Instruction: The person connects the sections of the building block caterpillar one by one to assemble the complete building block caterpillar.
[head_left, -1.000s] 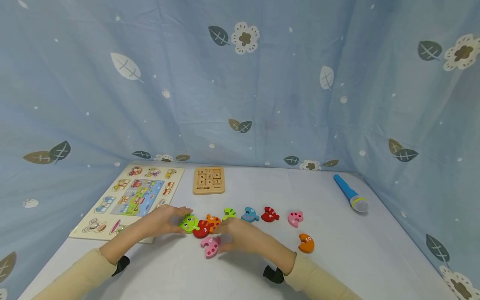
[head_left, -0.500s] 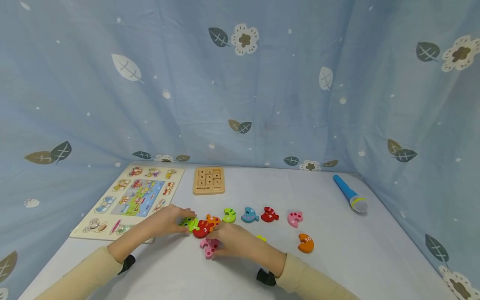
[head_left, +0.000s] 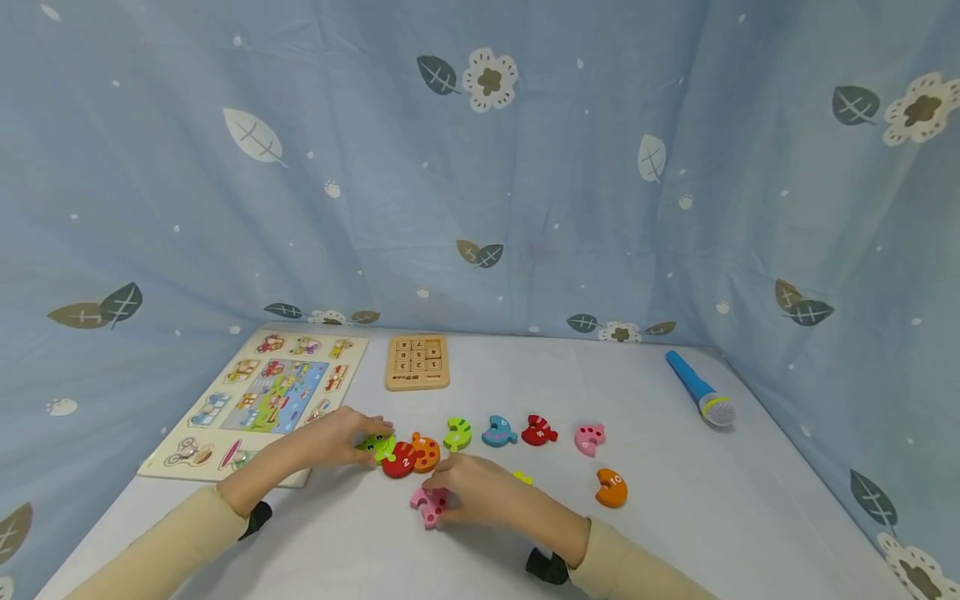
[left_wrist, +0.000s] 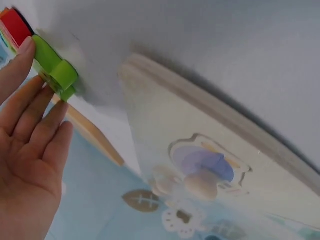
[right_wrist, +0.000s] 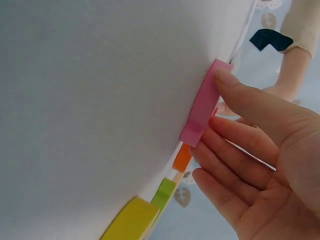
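In the head view, my left hand (head_left: 330, 437) pinches the green caterpillar-head puzzle piece (head_left: 384, 448) between thumb and fingers. Joined to it are a red piece numbered 2 (head_left: 398, 461) and an orange spotted piece numbered 3 (head_left: 427, 453). Nearer my body, my right hand (head_left: 483, 492) holds a pink spotted puzzle piece (head_left: 427, 503) by its edges, apart from that row. The right wrist view shows the thumb on the near edge of the pink piece (right_wrist: 202, 105), fingers on its far side. A yellow piece (head_left: 522, 477) is mostly hidden behind the right hand.
Loose green (head_left: 457, 434), blue (head_left: 498, 432), red (head_left: 538, 430), pink (head_left: 589, 438) and orange (head_left: 612, 488) pieces lie beyond and to the right. A picture puzzle board (head_left: 202, 417) lies left, a wooden number slide puzzle (head_left: 417, 383) behind, and a blue toy microphone (head_left: 693, 383) far right.
My right hand has taken hold of the pink piece, turned it and drawn it slightly toward my body, away from the row. The left hand's fingers have closed further over the green head.
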